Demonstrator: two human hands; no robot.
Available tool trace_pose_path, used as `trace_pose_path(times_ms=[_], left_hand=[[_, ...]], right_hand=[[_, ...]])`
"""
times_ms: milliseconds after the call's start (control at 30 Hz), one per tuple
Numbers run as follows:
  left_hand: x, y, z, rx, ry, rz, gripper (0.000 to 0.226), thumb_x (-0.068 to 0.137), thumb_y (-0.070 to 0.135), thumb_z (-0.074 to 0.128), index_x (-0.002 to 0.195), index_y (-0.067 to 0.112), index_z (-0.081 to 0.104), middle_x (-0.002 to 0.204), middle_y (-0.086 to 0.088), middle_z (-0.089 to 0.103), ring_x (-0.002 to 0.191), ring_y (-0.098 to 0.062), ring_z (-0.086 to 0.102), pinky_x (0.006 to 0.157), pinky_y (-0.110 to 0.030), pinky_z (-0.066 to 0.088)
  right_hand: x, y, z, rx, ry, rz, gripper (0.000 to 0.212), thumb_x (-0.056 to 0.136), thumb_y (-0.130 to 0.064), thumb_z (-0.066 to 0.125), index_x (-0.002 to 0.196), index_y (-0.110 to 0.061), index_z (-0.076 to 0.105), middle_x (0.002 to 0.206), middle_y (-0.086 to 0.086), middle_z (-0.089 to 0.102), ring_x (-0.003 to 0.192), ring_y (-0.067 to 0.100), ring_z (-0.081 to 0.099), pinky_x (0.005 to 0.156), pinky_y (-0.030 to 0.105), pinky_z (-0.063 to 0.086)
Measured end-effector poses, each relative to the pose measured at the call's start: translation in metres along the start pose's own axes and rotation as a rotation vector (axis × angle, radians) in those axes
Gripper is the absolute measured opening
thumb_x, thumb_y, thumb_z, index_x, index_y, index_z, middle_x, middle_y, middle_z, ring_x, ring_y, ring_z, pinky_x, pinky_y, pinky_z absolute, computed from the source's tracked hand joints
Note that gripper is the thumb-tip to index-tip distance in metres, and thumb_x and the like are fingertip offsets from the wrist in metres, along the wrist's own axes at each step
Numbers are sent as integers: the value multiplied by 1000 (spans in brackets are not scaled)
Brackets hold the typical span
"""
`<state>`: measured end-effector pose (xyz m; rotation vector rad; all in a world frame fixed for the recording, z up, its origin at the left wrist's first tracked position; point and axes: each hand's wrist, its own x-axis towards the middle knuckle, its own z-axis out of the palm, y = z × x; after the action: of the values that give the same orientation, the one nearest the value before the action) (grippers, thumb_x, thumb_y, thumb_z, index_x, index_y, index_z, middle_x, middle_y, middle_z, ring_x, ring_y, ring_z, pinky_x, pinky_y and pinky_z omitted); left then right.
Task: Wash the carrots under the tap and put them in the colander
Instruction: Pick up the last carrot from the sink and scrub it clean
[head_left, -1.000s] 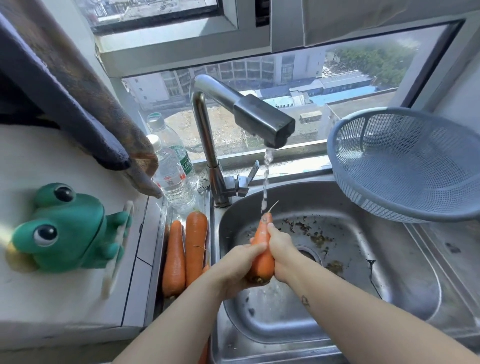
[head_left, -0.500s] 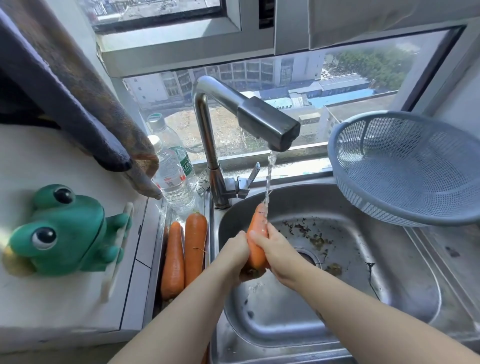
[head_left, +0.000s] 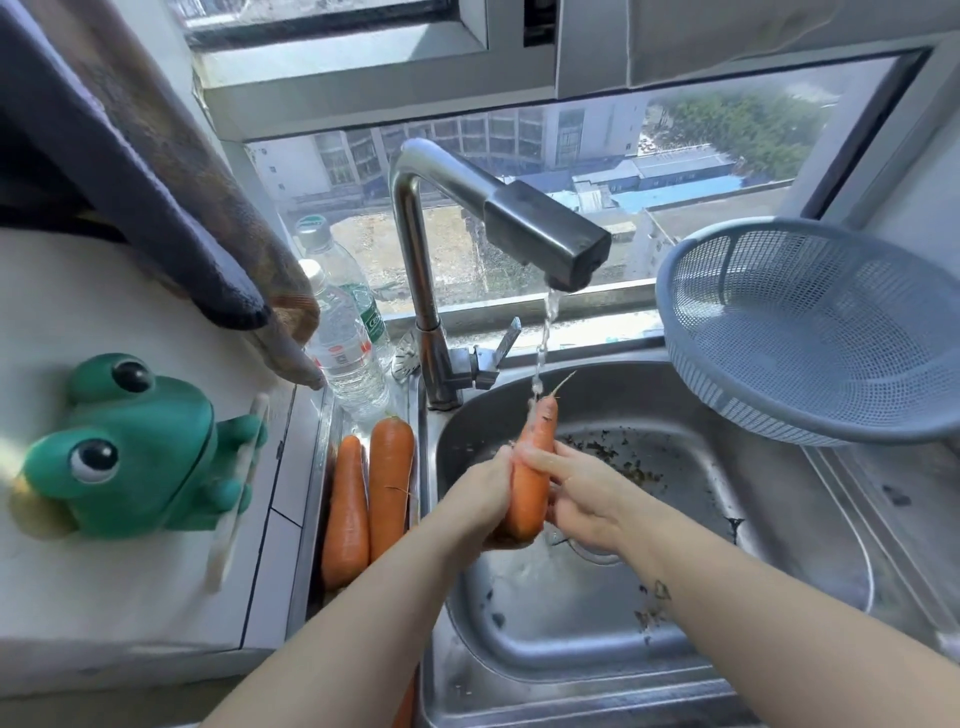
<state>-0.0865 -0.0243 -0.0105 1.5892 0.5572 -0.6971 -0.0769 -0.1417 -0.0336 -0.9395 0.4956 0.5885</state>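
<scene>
Over the steel sink (head_left: 779, 519), both the left hand (head_left: 485, 499) and right hand (head_left: 582, 496) clasp one carrot (head_left: 532, 467) under the running tap (head_left: 540, 234).

An orange carrot (head_left: 531, 467) stands tip-up under the tap (head_left: 540, 234) stream; two carrots (head_left: 363, 499) lie beside the sink (head_left: 779, 519); the blue colander (head_left: 810, 332) sits tilted at right

Orange carrot (head_left: 532, 478) under the silver tap (head_left: 524, 228), 2 more orange carrots (head_left: 369, 504) at left, a blue-grey mesh colander (head_left: 810, 332), a green frog (head_left: 130, 452).
</scene>
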Motion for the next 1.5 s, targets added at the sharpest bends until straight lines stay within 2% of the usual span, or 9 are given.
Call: trace_pose_path(times_ms=[133,267,367,567,900,1033,1200,1333,1500], left_hand=[[-3,8,-10,-116,-26,-85,51,102,42,31,112,0,59,86,-22,69,59,-25,66,50,-29,53],[-9,7,2,-128,45,-72,42,103,39,29,105,6,55,83,-21,68,60,-26,65,49,-28,54],[-12,3,9,-29,43,-17,27,102,26,34,92,10,54,101,-26,66,85,-36,68,71,-43,59],[-11,0,1,-128,52,-54,43,104,40,26,107,7,54,95,-25,67,67,-28,65,53,-31,56],[-15,11,2,-66,89,18,47,102,41,26,109,6,56,107,-28,65,81,-35,66,57,-37,56],[-22,7,14,387,166,221,29,96,31,37,103,8,53,112,-25,62,102,-40,63,80,-41,56],[-26,11,10,797,196,305,14,98,8,41,111,6,45,119,-20,59,108,-32,59,89,-34,47],[-24,7,-4,255,-57,146,39,100,42,38,116,12,58,110,-13,65,95,-24,64,86,-39,53],[-21,-6,-6,66,-329,154,23,93,32,56,107,14,59,82,-6,65,66,-15,60,57,-26,48]], right_hand=[[-13,-13,-6,-30,-265,-3,40,90,5,53,127,-12,54,108,9,71,95,21,69,78,30,58],[-9,-5,8,-292,-71,-127,38,86,0,65,122,-6,54,101,9,69,89,18,68,72,27,55],[-7,2,11,-378,102,-185,29,95,-24,56,118,-6,59,102,11,69,90,20,66,77,30,54],[-19,-3,8,-296,-96,-103,38,92,-2,57,129,-5,50,114,13,64,100,24,63,101,45,46],[-28,-19,2,-160,-252,-65,42,91,9,49,128,-12,50,113,9,65,96,19,65,78,29,55],[-17,-8,14,-217,-2,-146,34,93,-6,56,126,1,54,112,15,65,105,26,63,101,43,46],[-11,3,22,-266,147,-173,32,99,-31,48,118,-8,59,104,10,68,99,23,65,96,39,49],[-13,0,18,-115,190,-85,34,102,-30,43,107,-3,61,99,12,67,89,20,65,89,36,50],[-21,5,20,-157,206,-51,35,102,-32,40,105,-6,63,98,15,68,92,26,65,92,42,51]])
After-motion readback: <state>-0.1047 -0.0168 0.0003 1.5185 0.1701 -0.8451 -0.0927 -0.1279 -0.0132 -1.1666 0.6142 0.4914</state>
